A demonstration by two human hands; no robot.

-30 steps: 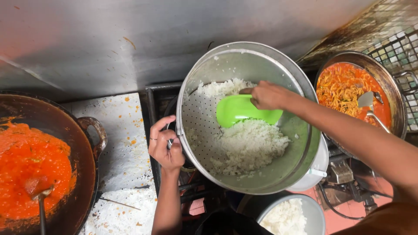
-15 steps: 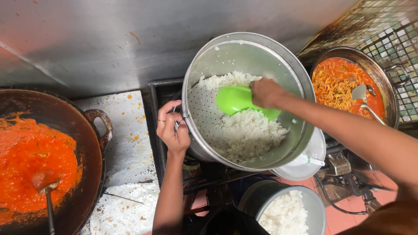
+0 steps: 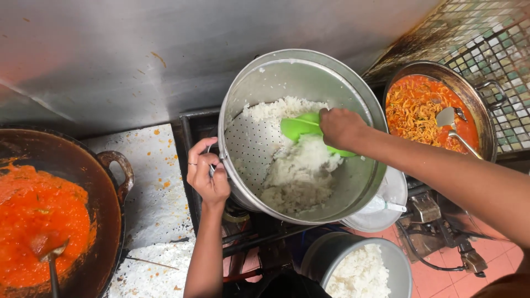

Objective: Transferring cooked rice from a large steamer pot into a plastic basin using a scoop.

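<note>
left hand (image 3: pixel 207 176) grips tilted steamer pot (image 3: pixel 353 182) handle, right hand (image 3: pixel 339 127) holds green paddle (image 3: pixel 298 127); rice (image 3: pixel 298 171) cld slide out, miss container (image 3: pixel 386 259) below.

At the far left I see a dark wok (image 3: pixel 107 182) with a looped handle, filled with thick orange-red sauce (image 3: pixel 38 226), and a ladle (image 3: pixel 48 251) sunk into it. Beside it lies a white surface (image 3: pixel 154 187) spattered with orange drops and strewn with spilled grains. Behind everything runs a steel wall panel (image 3: pixel 138 55). At the upper right I make out a pan (image 3: pixel 475 105) of reddish noodles (image 3: pixel 411 110) with a metal spatula (image 3: pixel 450 124) resting in it, and small mosaic tiles (image 3: pixel 497 49) behind. The floor (image 3: pixel 452 278) below is reddish tile.
</note>
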